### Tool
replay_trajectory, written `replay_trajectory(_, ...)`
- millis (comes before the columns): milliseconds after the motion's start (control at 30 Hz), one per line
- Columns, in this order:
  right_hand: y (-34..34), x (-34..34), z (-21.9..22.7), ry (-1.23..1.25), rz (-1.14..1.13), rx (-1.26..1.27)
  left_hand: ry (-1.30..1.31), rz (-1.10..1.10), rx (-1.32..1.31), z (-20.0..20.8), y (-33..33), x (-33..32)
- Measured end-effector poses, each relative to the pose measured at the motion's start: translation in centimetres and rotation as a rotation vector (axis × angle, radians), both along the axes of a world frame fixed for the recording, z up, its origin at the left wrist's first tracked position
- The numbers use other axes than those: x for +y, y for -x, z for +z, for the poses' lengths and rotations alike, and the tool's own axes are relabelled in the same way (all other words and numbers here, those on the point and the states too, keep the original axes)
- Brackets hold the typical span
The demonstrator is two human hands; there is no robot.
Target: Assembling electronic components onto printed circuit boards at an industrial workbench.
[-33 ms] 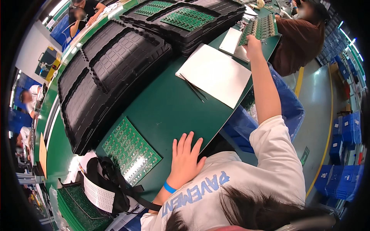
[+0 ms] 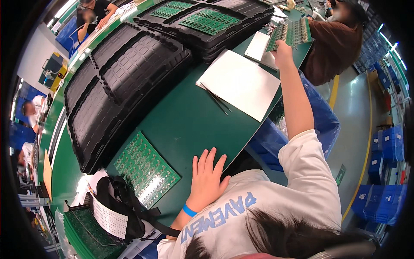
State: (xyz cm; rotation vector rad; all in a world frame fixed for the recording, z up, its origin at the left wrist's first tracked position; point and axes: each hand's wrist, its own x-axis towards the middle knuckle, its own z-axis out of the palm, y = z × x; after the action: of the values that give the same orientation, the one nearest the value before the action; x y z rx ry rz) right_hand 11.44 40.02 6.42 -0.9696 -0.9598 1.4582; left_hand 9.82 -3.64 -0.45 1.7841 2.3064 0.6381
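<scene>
My right hand [image 2: 282, 52], arm stretched out to the far right, grips the near edge of a green circuit board [image 2: 293, 33] set with rows of small parts. The board is raised beside a seated person in brown. My left hand [image 2: 210, 175] lies flat on the green tabletop [image 2: 189, 125] with its fingers spread, holding nothing; a blue band circles that wrist. To its left another green circuit board [image 2: 147, 169] rests on the table. Tweezers [image 2: 217, 102] lean against the edge of a white sheet [image 2: 241, 83] between my hands.
A black compartment tray [image 2: 125, 82] covers the table's left side. Behind it, stacked black trays [image 2: 215, 41] carry more green boards [image 2: 210, 21]. At the lower left stand a rack of boards [image 2: 92, 231] and a black strap [image 2: 118, 190]. A blue lined bin [image 2: 317, 116] sits below the right table edge.
</scene>
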Motion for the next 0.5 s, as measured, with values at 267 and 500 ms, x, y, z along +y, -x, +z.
replay_trajectory(267,-3.1,-0.1,-2.2,-0.139,0.128,0.747,-0.006,-0.004,-0.001,0.4,0.1,0.2)
replay_trajectory(500,-11.7,-2.4,-2.5,-0.232,-0.301,-0.410,-0.003,0.007,-0.023,0.2,0.0,0.4)
